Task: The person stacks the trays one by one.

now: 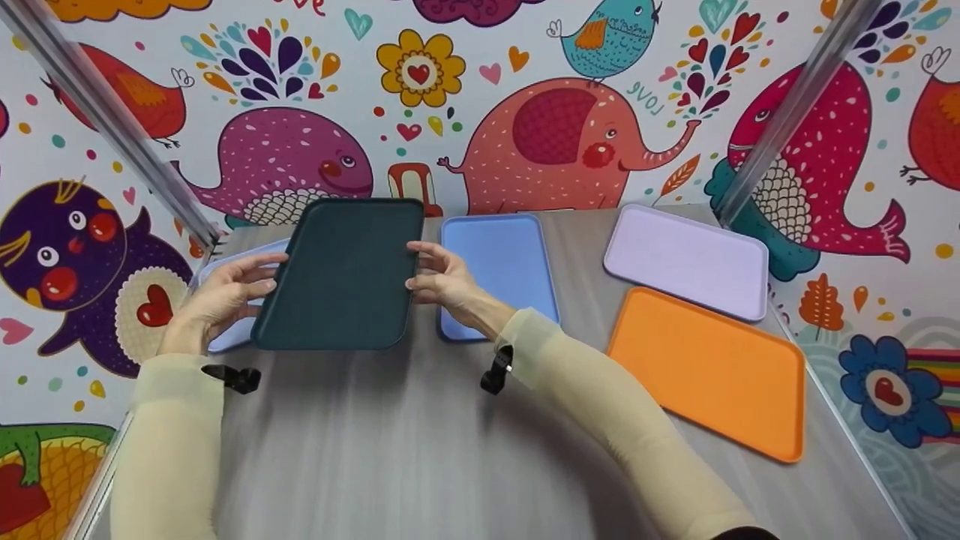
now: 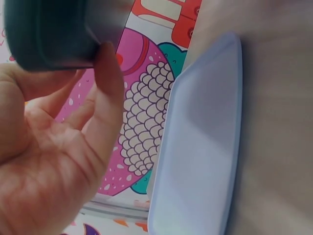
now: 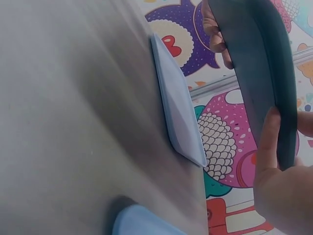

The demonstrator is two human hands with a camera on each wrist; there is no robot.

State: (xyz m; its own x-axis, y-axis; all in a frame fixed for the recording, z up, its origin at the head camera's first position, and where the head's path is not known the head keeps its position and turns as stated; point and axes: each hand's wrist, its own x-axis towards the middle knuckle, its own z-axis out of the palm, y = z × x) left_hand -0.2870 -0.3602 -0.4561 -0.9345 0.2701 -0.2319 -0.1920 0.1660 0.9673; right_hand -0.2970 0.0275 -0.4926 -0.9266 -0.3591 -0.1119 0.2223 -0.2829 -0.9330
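Note:
Between both hands a dark green tray point(image 1: 341, 274) is held up off the table, its underside showing in the right wrist view. The left hand point(image 1: 229, 296) pinches its left edge, thumb on the near side and fingers at the rim. On the opposite edge the right hand point(image 1: 450, 283) grips with thumb and fingers. Beneath and behind the green tray lies a pale blue tray point(image 2: 200, 132), partly hidden by it in the head view. A blue tray point(image 1: 499, 270) lies flat just behind the right hand and wrist.
On the right side of the grey table point(image 1: 360, 450) lie a lilac tray point(image 1: 686, 262) and, nearer, an orange tray point(image 1: 712, 375). Patterned walls with cartoon animals enclose the table at the back and sides. Metal posts point(image 1: 802, 112) stand at the back corners.

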